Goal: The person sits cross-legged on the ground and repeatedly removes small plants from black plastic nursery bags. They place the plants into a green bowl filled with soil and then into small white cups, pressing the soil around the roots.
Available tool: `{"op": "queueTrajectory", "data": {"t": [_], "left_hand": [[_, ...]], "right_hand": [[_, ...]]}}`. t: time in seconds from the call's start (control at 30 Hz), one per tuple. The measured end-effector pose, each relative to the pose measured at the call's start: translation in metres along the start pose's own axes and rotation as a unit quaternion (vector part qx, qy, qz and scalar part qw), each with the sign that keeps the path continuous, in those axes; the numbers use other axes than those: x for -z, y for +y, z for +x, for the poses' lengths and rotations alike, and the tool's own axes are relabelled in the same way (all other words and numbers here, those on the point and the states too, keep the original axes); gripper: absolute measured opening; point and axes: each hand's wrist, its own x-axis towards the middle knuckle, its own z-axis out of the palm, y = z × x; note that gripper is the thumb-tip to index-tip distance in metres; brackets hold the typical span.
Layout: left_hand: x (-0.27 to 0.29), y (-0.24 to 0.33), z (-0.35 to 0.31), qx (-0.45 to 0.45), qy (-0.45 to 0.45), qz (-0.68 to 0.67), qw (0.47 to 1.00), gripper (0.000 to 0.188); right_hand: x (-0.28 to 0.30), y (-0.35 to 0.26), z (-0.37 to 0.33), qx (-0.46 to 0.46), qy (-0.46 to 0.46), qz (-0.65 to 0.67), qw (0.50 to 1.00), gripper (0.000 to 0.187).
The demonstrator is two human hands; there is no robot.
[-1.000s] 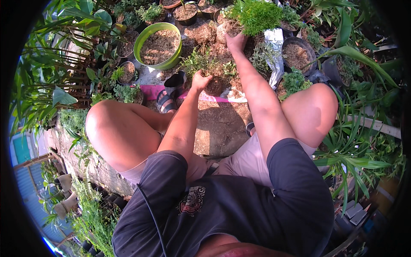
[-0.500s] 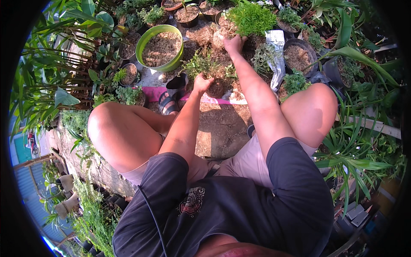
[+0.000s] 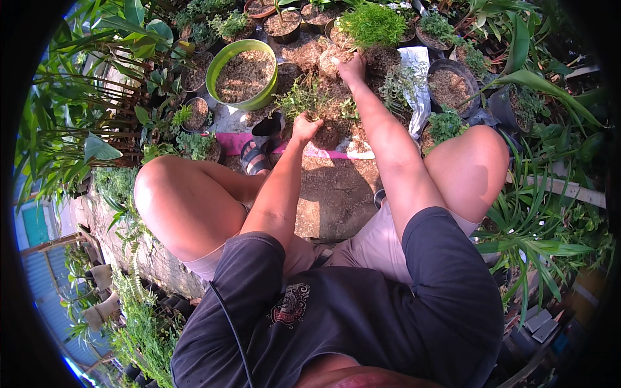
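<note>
My left hand [image 3: 305, 128] is closed at the base of a small leafy plant [image 3: 299, 99], thumb toward a dark root ball [image 3: 328, 134]. Its fingertips are partly hidden by the leaves. Farther off, my right hand [image 3: 352, 68] reaches into a heap of brown, fibrous potting mix [image 3: 310, 55]. Those fingers curl round a pale handful of the mix, just in front of a bushy bright green plant [image 3: 372, 26]. Beside the right forearm lies another leafy plant [image 3: 398, 87].
A lime green pot [image 3: 213, 76] of potting mix stands left of the heap. Dark pots, one a black pot [image 3: 475, 103], line the right. A white plastic bag [image 3: 419, 97] lies between. Pink sheet [image 3: 233, 141] edges the work spot, near my sandalled foot [image 3: 253, 155].
My right hand has shifted slightly left and nearer, drawing back from the bushy green plant, its fingers now over the mix. The left hand has hardly moved.
</note>
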Motion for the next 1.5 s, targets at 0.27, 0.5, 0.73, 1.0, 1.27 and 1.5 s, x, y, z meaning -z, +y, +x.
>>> {"op": "queueTrajectory", "data": {"t": [0.27,0.5,0.73,1.0,1.27,1.5], "left_hand": [[0.001,0.013,-0.010,-0.012,-0.023,-0.054,0.998,0.055],[-0.006,-0.007,0.003,0.007,-0.018,-0.043,0.999,0.064],[-0.005,-0.003,0.003,-0.009,-0.022,-0.052,0.998,0.064],[-0.005,0.033,-0.018,-0.039,0.009,0.036,0.999,0.058],[0.006,0.034,-0.034,-0.147,0.009,0.154,0.977,0.089],[0.040,0.041,-0.062,-0.232,0.120,0.318,0.911,0.053]], "right_hand": [[0.008,-0.005,-0.024,0.075,0.119,-0.006,0.990,0.047],[0.014,-0.010,-0.048,0.209,-0.055,-0.174,0.961,0.060],[0.010,-0.003,-0.048,0.177,-0.027,-0.160,0.971,0.066],[0.006,0.027,-0.049,0.217,0.020,-0.043,0.975,0.024],[-0.034,0.134,-0.022,-0.319,-0.364,0.376,0.790,0.016],[0.040,0.110,-0.090,-0.044,-0.483,-0.061,0.873,0.019]]}}
